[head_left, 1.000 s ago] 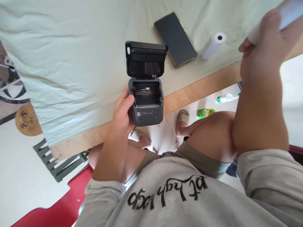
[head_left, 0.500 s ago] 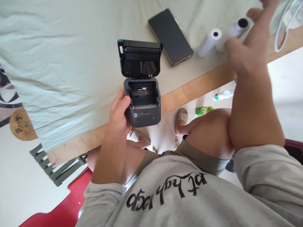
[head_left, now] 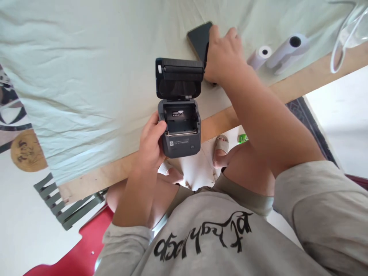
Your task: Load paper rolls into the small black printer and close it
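A dark grey portable label printer (head_left: 181, 143) is held over the table's front edge, its black lid (head_left: 179, 82) tipped up and its paper compartment bare. My left hand (head_left: 152, 140) grips its left side, thumb near the rim. My right hand (head_left: 225, 57) hovers by the lid's right corner, above a dark phone (head_left: 198, 38) lying on the cloth and partly covered by it. Its fingers curl away from view and are slightly blurred, so whatever they hold is hidden. Right of this hand stand two white paper rolls, a thin roll (head_left: 258, 58) and a thicker roll (head_left: 283, 53).
A pale green cloth (head_left: 86, 76) covers the table, whose wooden edge (head_left: 100, 172) runs along the front. At the far right lie a white cord (head_left: 335, 57) and a clear object (head_left: 355, 32). Below are a red seat (head_left: 77, 249) and a green container (head_left: 242, 138).
My right hand has moved left from the paper rolls to beside the printer's lid, over the phone. The printer in my left hand has shifted slightly right.
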A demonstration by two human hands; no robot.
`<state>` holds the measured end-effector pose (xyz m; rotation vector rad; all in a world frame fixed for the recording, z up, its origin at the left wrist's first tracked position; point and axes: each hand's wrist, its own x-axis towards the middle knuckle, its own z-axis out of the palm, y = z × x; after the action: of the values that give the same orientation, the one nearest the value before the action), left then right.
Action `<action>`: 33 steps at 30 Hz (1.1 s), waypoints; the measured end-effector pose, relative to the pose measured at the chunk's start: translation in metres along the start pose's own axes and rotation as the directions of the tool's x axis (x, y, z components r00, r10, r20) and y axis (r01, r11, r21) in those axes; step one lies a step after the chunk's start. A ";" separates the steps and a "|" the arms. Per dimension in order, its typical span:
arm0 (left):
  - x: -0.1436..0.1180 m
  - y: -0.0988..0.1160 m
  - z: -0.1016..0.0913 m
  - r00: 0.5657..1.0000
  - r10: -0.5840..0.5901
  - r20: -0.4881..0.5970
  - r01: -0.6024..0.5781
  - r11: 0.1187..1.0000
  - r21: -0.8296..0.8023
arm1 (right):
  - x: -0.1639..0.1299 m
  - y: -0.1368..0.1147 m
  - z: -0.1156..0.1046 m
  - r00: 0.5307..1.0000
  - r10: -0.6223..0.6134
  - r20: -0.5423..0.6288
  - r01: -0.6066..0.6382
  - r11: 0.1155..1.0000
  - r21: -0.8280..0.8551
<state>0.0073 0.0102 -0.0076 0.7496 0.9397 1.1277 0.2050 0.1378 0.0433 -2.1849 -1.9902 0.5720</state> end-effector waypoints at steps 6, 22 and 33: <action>0.000 0.000 -0.001 0.999 -0.008 0.034 0.008 1.000 -0.004 | -0.009 0.004 0.000 0.989 0.119 -0.089 -0.130 0.983 -0.130; 0.001 -0.003 -0.004 0.999 0.012 0.040 -0.011 1.000 -0.011 | -0.009 0.016 0.002 0.991 0.082 -0.104 -0.094 0.988 -0.121; 0.001 -0.004 -0.005 0.999 0.003 0.048 -0.003 1.000 0.014 | -0.008 0.010 0.002 0.991 0.115 -0.062 -0.121 0.986 -0.115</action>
<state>0.0041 0.0109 -0.0134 0.7869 0.9073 1.1020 0.2133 0.1282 0.0393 -2.3736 -1.9240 0.4121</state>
